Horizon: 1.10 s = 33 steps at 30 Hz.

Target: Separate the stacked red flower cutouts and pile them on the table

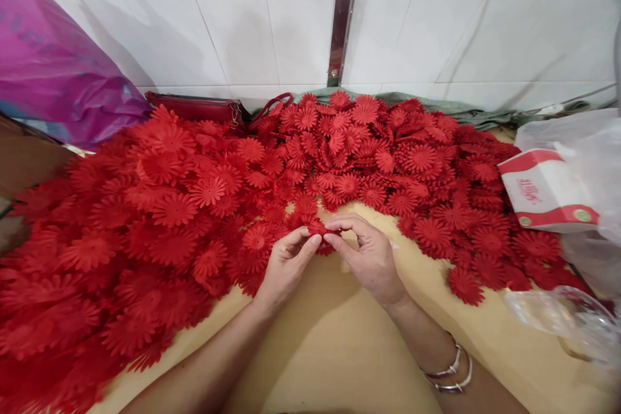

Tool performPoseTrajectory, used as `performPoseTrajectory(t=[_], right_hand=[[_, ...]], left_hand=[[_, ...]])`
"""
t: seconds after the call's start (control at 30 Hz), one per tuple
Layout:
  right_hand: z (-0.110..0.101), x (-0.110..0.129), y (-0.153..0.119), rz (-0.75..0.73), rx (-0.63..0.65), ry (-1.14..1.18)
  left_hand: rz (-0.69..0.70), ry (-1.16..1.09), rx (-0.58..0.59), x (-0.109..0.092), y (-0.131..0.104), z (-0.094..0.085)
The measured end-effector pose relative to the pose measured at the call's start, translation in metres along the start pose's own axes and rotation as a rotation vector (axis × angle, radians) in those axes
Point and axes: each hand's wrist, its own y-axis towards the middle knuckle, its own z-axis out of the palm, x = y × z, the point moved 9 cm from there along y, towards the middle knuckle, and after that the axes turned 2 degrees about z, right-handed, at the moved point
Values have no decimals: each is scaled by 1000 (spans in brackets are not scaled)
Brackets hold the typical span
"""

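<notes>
Between my two hands is a red flower-shaped piece (318, 226), pinched from both sides just above the table. My left hand (290, 263) has its thumb and fingertips closed on the left edge of it. On the right edge, my right hand (367, 253) grips with thumb and index finger, the other fingers curled. Fingertips cover much of the piece, so I cannot tell whether it is one layer or several. A large heap of similar red petalled pieces (174, 207) spreads on the left, and another pile (422, 162) lies behind and to the right.
The tan tabletop (320, 343) shows in front of me. A dark red purse (194, 107) and a purple bag (63, 58) lie at the back left. At right are a red-and-white box (548, 191) and clear plastic (572, 317). A metal bracket (341, 32) is on the tiled wall.
</notes>
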Motion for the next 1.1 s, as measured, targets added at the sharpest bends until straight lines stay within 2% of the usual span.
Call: performPoseTrajectory(t=[0.23, 0.5, 0.73, 0.93, 1.1], right_hand=[[1, 8, 1, -58, 42, -33], [8, 17, -3, -145, 50, -243], [9, 10, -3, -67, 79, -101], [4, 8, -2, -70, 45, -128], [4, 7, -2, -75, 22, -168]], left_hand=[[30, 47, -18, -4, 1, 1], [36, 62, -33, 0, -1, 0], [3, 19, -58, 3, 1, -2], [11, 96, -58, -1, -2, -7], [-9, 42, -12, -4, 0, 1]])
